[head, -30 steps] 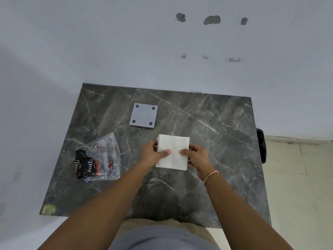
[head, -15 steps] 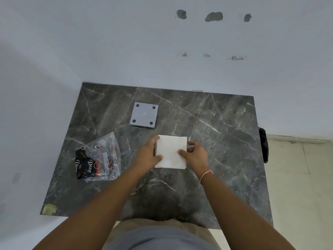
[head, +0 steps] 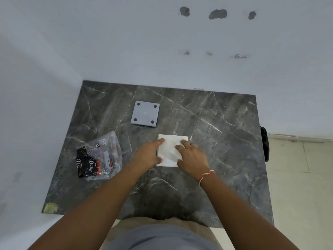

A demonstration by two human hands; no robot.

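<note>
Single view, head-worn wide-angle camera, facing forward and steeply down, close above dark grey marble-veined tabletop (head: 225,123). Mid-frame over tabletop: left hand (head: 148,154), right hand (head: 192,157); white wall (head: 126,42) beyond tabletop's far edge.

Red-white wrist thread (head: 206,175), grey shirt (head: 158,238)

White folded napkin (head: 171,152): square, lying flat on the marble tabletop (head: 225,141), centre, edges approx. parallel w/ table edges.
</note>
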